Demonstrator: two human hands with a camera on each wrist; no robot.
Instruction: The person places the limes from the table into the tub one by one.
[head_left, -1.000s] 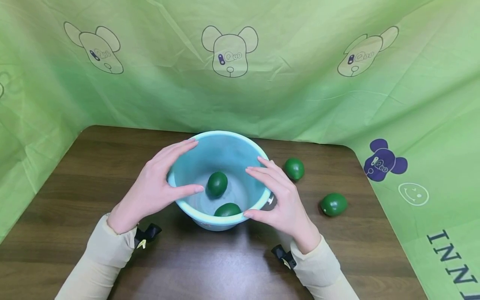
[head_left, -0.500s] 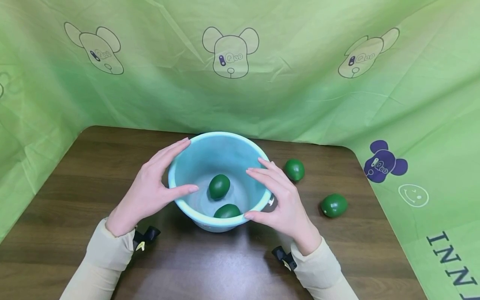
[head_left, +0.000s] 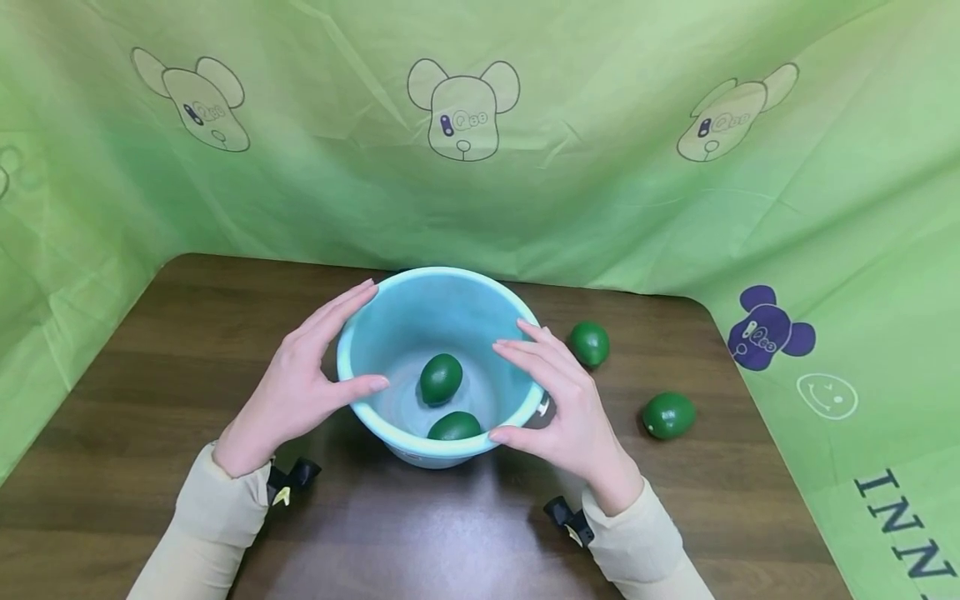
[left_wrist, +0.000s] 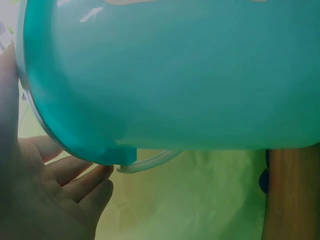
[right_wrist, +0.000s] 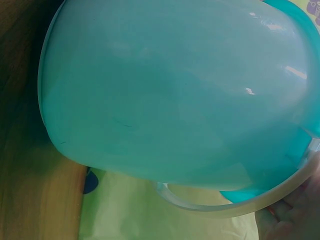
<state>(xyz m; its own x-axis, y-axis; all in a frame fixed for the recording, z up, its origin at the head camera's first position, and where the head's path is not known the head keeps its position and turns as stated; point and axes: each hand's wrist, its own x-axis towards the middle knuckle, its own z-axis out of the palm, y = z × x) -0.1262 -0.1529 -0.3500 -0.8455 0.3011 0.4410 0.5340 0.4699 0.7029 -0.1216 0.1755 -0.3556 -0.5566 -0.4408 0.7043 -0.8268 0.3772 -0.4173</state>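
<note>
A light blue bucket (head_left: 431, 292) stands on the table, two glossy green limes inside: one lime (head_left: 441, 379) near the middle of its floor, another lime (head_left: 455, 426) by the front wall. Around the left side, my left hand (head_left: 300, 375) has long fingers at the rim and its thumb stretched over the opening. On the opposite side, my right hand (head_left: 564, 400) reaches its fingers over the rim, thumb tip right at the front edge. A pale handle (right_wrist: 235, 210) hangs outside the bucket near the right hand. Neither hand's fingers are curled tight.
Two more limes lie on the wooden table (head_left: 150, 400) right of the bucket: a lime (head_left: 588, 344) close behind the right hand and a lime (head_left: 669, 416) farther right. A green printed cloth (head_left: 585, 208) hangs behind and beside the table.
My left hand has drawn back a little to the left, its fingertips moving from over the opening to the rim. The right hand has kept its place at the bucket.
</note>
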